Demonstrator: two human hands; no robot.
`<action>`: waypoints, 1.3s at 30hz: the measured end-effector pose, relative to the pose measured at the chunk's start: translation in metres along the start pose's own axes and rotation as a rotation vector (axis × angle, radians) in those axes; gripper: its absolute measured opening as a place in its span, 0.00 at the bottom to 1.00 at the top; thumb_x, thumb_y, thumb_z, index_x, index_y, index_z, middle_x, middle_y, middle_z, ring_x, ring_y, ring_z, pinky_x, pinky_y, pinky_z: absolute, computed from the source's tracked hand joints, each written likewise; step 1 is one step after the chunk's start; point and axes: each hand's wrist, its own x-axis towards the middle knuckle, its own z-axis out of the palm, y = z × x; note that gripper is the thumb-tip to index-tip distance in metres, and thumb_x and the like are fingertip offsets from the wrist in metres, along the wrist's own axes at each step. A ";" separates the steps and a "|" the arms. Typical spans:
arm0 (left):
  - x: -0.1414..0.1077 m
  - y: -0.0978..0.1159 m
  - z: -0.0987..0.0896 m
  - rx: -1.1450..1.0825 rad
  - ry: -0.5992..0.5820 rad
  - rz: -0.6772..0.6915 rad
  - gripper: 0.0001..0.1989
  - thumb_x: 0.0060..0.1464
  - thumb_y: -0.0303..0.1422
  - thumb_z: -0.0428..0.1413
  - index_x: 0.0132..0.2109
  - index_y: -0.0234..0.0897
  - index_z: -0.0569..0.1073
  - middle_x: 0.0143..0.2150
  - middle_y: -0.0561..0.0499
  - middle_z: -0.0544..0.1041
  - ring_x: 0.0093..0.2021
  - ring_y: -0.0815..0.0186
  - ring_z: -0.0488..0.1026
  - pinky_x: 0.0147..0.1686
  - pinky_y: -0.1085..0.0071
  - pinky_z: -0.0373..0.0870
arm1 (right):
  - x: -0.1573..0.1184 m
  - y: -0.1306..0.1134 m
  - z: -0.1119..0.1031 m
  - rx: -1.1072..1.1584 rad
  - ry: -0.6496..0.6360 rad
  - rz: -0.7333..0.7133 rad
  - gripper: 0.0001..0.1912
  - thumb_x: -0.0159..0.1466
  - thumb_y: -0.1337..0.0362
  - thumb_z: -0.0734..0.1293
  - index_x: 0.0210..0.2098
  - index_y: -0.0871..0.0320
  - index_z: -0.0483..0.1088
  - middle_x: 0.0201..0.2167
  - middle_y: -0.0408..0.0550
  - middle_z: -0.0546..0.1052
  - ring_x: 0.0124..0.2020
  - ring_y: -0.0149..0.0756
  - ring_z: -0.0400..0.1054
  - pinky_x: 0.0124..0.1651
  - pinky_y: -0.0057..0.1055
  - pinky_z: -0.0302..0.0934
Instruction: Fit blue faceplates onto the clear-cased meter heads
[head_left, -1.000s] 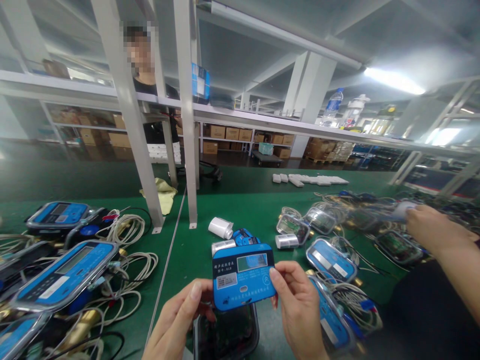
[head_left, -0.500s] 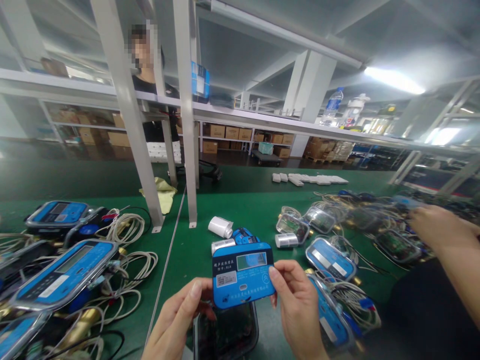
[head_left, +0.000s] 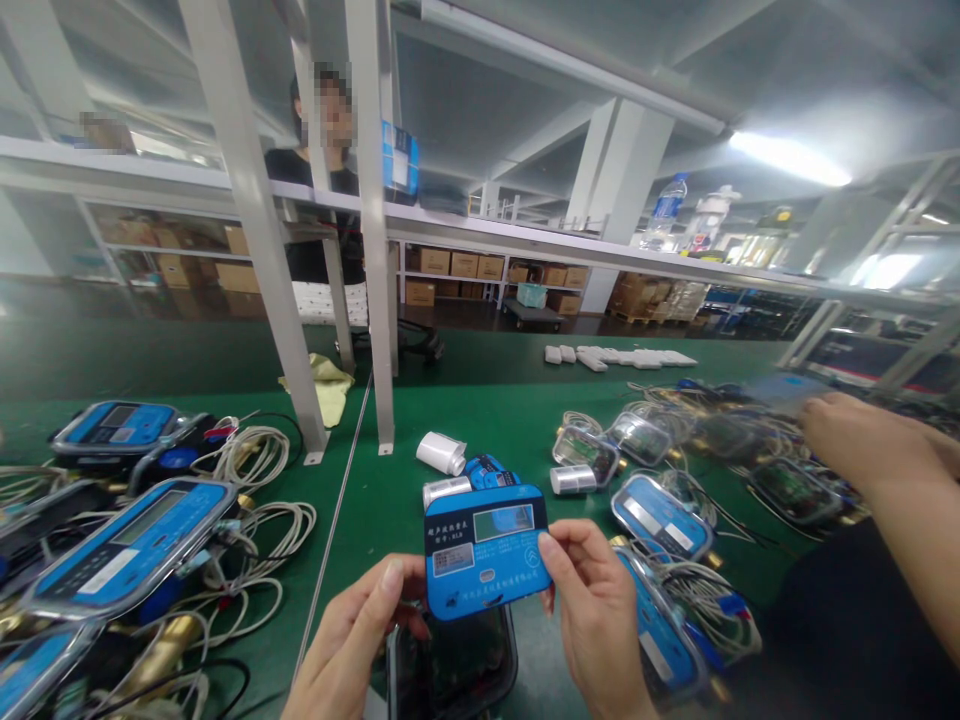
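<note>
Between both my hands is a blue meter faceplate (head_left: 487,553) with a black corner, a display window and white print, tilted toward me. My left hand (head_left: 360,630) grips its left edge, thumb in front and fingers partly hidden behind. On the opposite edge, my right hand (head_left: 589,600) pinches the plate between thumb and fingers. Directly below the plate sits an open black meter housing (head_left: 472,665), partly covered by it. Behind it lie a few small blue labels (head_left: 491,470) beside white-and-silver rolls (head_left: 441,453).
Finished-looking blue meters (head_left: 135,545) with coiled grey cables crowd the left. More meters (head_left: 664,520) and cables fill the right, where a co-worker's hand (head_left: 847,430) reaches in. A metal post (head_left: 371,250) stands on the green table (head_left: 420,400); a yellow cloth (head_left: 326,390) lies by it.
My hands and the faceplate stay almost still. The co-worker's hand at the right has shifted slightly left, and the person across the table has moved to the right.
</note>
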 end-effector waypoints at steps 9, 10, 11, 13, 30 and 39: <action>-0.001 0.002 0.004 -0.045 0.074 -0.003 0.29 0.51 0.59 0.55 0.39 0.37 0.82 0.37 0.48 0.79 0.35 0.61 0.71 0.37 0.69 0.70 | -0.001 0.000 0.000 0.008 -0.005 0.000 0.15 0.57 0.53 0.74 0.31 0.58 0.70 0.19 0.39 0.68 0.18 0.25 0.59 0.18 0.19 0.54; -0.001 0.002 0.004 -0.040 0.072 -0.003 0.28 0.52 0.59 0.55 0.39 0.38 0.81 0.37 0.48 0.80 0.35 0.61 0.71 0.37 0.70 0.70 | -0.001 0.000 0.000 -0.001 -0.004 0.000 0.15 0.57 0.53 0.74 0.31 0.58 0.70 0.19 0.39 0.68 0.18 0.25 0.58 0.18 0.20 0.54; -0.001 0.001 0.003 -0.035 0.068 -0.004 0.28 0.52 0.58 0.54 0.39 0.37 0.81 0.37 0.48 0.80 0.35 0.61 0.71 0.37 0.69 0.70 | -0.001 0.000 0.000 -0.009 -0.002 0.001 0.15 0.57 0.53 0.74 0.30 0.58 0.70 0.19 0.39 0.68 0.18 0.25 0.58 0.18 0.20 0.54; -0.002 0.001 0.003 -0.025 0.066 -0.013 0.29 0.53 0.58 0.54 0.40 0.37 0.81 0.38 0.47 0.80 0.38 0.60 0.72 0.38 0.69 0.70 | -0.001 0.000 0.001 -0.018 -0.001 0.007 0.15 0.57 0.53 0.74 0.30 0.59 0.70 0.19 0.39 0.68 0.18 0.25 0.59 0.19 0.20 0.54; -0.001 0.004 0.004 -0.039 0.029 -0.022 0.30 0.54 0.58 0.53 0.41 0.34 0.81 0.39 0.45 0.79 0.39 0.56 0.72 0.39 0.66 0.70 | -0.002 -0.001 0.002 -0.035 -0.004 0.022 0.17 0.57 0.52 0.74 0.31 0.59 0.70 0.19 0.39 0.68 0.18 0.26 0.59 0.19 0.21 0.55; -0.002 0.002 0.003 -0.030 0.022 -0.017 0.29 0.55 0.57 0.52 0.42 0.35 0.80 0.39 0.46 0.79 0.39 0.57 0.72 0.39 0.67 0.69 | -0.001 -0.003 0.002 -0.030 -0.014 0.014 0.17 0.57 0.51 0.74 0.30 0.58 0.70 0.19 0.39 0.67 0.18 0.25 0.58 0.19 0.20 0.54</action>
